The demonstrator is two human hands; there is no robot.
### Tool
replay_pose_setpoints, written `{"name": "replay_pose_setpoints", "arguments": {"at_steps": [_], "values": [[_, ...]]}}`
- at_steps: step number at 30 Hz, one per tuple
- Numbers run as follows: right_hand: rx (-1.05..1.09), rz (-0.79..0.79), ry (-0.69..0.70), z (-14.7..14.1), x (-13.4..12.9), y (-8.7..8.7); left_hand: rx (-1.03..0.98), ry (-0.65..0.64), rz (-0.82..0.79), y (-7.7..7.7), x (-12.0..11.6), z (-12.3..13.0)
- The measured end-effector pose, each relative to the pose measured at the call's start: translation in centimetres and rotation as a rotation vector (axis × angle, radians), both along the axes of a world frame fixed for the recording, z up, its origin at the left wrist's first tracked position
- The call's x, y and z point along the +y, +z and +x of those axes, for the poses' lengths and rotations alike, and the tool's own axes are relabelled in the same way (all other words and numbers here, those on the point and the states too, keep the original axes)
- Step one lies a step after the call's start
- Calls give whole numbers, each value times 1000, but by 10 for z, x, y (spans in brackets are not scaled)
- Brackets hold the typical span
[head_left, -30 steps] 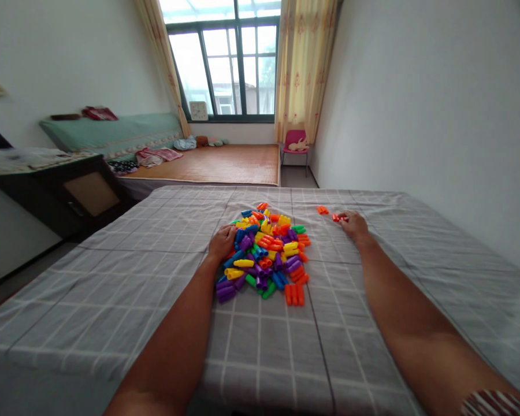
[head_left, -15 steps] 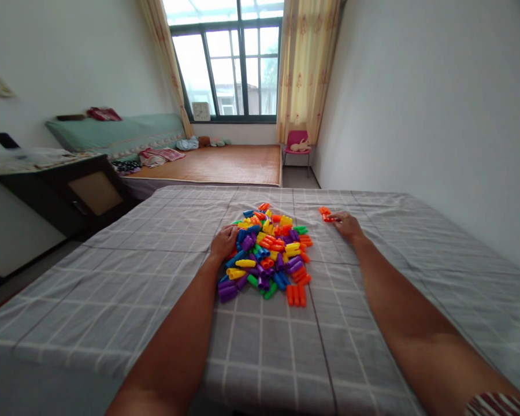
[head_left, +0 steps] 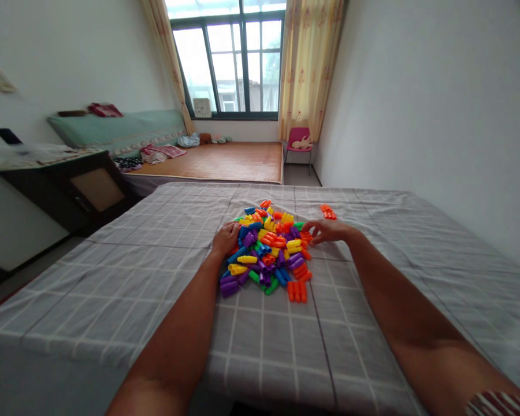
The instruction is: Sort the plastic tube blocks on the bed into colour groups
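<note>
A heap of plastic building blocks [head_left: 266, 248] in orange, yellow, blue, purple and green lies on the checked cloth. Each block looks like short tubes joined side by side. My left hand [head_left: 226, 238] rests against the heap's left edge, fingers loosely laid by the blue and orange blocks; its fingertips are partly hidden. At the right edge, my right hand [head_left: 327, 231] reaches in with thumb and fingers apart around an orange block [head_left: 306, 237], no firm grip showing. Just beyond this hand, a few orange blocks [head_left: 328, 212] lie together, apart from the heap.
A grey checked cloth [head_left: 260, 346] covers the surface before me. Behind it stands a bed with a brown mat [head_left: 225, 162]. A dark cabinet [head_left: 99, 190] is at the left, a pink chair [head_left: 299, 140] by the curtain, and a white wall [head_left: 437, 104] at the right.
My right hand has let go of the orange blocks at the far right and moved left to the heap's edge. My left hand stays where it was.
</note>
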State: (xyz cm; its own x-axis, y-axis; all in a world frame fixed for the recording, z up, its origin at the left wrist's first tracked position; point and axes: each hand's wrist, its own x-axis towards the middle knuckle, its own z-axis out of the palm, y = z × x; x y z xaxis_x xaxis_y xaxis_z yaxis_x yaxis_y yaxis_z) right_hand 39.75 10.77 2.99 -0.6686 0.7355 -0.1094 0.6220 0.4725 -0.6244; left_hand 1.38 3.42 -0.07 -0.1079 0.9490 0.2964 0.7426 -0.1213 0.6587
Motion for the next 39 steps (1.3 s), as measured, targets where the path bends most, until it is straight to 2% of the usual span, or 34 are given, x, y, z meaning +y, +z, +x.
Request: {"name": "replay_pose_setpoints", "arguments": {"at_steps": [4, 6, 8, 11, 15, 19, 21, 23, 25, 27, 30, 33, 36, 39], "values": [[-33, 60, 7, -4, -2, 4, 5, 1, 8, -2, 1, 0], [-16, 171, -10, -15, -8, 11, 7, 2, 14, -3, 2, -1], [53, 310, -26, -37, -20, 18, 8, 6, 19, -5, 3, -1], [162, 431, 31, -80, -44, 18, 9, 6, 23, -6, 4, -2], [183, 507, 88, -120, -70, 8, 7, 18, 21, -6, 4, -1], [297, 478, 145, -122, -75, 10, 9, 27, 14, -7, 4, -1], [359, 445, 128, -115, -69, 16, 12, 22, 16, -8, 4, -1], [404, 393, 46, -102, -55, 23, 12, 13, 22, -9, 5, -2], [448, 349, -116, -81, -35, 27, 6, 7, 27, -9, 5, -3], [489, 344, -347, -48, -12, 25, -9, -3, 30, -8, 5, -3], [487, 341, -723, 14, 19, 6, -62, -20, 70, -5, 4, -3], [392, 379, -990, 69, 37, -21, -132, 5, 144, 0, 5, -3], [325, 296, -1054, 98, 43, -41, -172, 64, 192, 5, 4, -6], [367, 188, -964, 106, 43, -45, -186, 115, 212, 6, 4, -11]]}}
